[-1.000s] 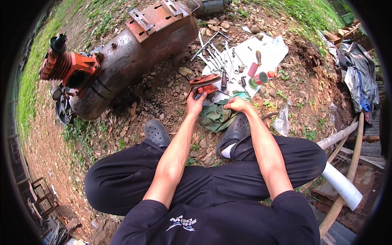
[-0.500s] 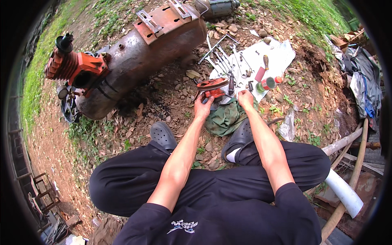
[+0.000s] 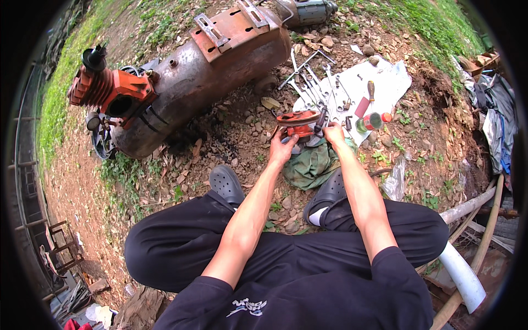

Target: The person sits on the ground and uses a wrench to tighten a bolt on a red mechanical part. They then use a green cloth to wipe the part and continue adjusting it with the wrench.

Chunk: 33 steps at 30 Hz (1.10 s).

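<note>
My left hand (image 3: 283, 147) grips the lower edge of a red cast-metal machine part (image 3: 300, 131) with its thumb on the near side. A grooved pulley wheel (image 3: 297, 118) sits on top of this part. Just right of it, my right hand (image 3: 334, 133) is closed, fingertips pinched together; whatever they hold is too small to make out. A dark-handled tool (image 3: 320, 120) stands out between the part and my right fingers. Beneath both hands lies a crumpled green cloth (image 3: 309, 168).
A white sheet (image 3: 393, 82) holds several wrenches (image 3: 312, 82), a screwdriver (image 3: 371, 91) and a green bottle with a red cap (image 3: 369, 122). To the left lies a rusty tank (image 3: 214, 82) with an orange finned compressor head (image 3: 113, 91). Poles (image 3: 478, 242) lie at right.
The view has shifted slightly, so the scene sits a little farther right and lower. My right hand has come closer to the red part; my left hand still grips it.
</note>
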### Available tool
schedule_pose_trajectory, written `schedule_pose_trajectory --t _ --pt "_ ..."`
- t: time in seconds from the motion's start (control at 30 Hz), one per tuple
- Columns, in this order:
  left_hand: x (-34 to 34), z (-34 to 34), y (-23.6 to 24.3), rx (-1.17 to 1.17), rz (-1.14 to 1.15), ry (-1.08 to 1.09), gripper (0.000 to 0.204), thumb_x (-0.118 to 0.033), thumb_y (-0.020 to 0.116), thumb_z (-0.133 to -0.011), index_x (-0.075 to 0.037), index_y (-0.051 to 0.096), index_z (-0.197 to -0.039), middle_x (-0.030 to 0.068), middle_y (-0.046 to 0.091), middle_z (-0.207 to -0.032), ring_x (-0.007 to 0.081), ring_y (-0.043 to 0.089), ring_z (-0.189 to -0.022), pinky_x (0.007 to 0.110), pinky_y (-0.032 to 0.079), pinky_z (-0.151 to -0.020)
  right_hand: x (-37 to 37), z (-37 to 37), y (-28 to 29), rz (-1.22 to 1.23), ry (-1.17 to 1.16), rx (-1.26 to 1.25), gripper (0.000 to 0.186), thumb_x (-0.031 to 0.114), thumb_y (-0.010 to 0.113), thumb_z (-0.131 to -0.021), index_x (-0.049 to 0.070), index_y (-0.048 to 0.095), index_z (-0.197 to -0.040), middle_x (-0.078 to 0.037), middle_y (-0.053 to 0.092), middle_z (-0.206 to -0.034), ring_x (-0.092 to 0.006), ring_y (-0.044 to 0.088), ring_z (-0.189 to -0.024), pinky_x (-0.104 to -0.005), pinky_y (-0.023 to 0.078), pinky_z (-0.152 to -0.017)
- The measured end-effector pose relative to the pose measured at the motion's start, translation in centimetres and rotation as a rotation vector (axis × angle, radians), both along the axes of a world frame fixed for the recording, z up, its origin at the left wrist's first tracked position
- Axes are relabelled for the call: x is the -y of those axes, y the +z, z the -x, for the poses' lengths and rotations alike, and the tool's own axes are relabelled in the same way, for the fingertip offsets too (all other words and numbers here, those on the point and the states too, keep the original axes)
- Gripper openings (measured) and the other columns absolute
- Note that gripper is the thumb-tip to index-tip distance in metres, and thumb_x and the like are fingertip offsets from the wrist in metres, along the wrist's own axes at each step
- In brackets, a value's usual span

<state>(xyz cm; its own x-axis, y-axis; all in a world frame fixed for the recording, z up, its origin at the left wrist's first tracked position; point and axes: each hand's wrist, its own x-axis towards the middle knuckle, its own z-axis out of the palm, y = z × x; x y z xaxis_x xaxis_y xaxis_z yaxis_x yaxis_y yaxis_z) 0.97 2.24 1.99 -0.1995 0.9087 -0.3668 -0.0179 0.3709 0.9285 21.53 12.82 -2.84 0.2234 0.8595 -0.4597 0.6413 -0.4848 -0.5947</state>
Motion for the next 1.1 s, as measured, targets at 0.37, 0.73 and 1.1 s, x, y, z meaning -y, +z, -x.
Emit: schedule_pose_trajectory --t 0.37,0.73,1.1 --pt "-0.6 -0.7 0.3 -0.153 -0.059 0.008 0.06 -0.036 0.076 -0.08 -0.002 0.06 -0.127 0.0146 0.07 -0.107 0.025 0.067 -0.096 0.039 0.051 -0.086 3.0 -1.2 7.5 -0.279 -0.552 -0.925 0.025 0.01 0.067 -0.089 -0.004 0.058 -0.107 -0.011 0.063 -0.088 -0.0198 0.066 -0.079 -0.0313 0.057 -0.056" --pt "-0.5 -0.3 -1.7 -0.183 -0.081 -0.026 0.058 -0.039 0.07 -0.084 0.0 0.06 -0.125 0.0212 0.064 -0.116 0.0328 0.06 -0.111 0.041 0.046 -0.096 10.1 4.2 8.1 -0.376 -0.201 -0.766 0.022 0.012 0.068 -0.09 -0.002 0.064 -0.107 -0.01 0.069 -0.088 -0.0146 0.066 -0.071 -0.0271 0.057 -0.06" --pt "-0.4 -0.1 -2.3 -0.219 -0.078 -0.018 0.059 -0.033 0.066 -0.088 0.001 0.052 -0.134 0.0248 0.058 -0.125 0.0363 0.056 -0.118 0.042 0.043 -0.1 9.8 5.5 7.6 -0.462 -0.038 -0.557 0.02 0.012 0.067 -0.091 -0.001 0.069 -0.106 -0.007 0.07 -0.085 -0.0113 0.066 -0.075 -0.0244 0.054 -0.064"
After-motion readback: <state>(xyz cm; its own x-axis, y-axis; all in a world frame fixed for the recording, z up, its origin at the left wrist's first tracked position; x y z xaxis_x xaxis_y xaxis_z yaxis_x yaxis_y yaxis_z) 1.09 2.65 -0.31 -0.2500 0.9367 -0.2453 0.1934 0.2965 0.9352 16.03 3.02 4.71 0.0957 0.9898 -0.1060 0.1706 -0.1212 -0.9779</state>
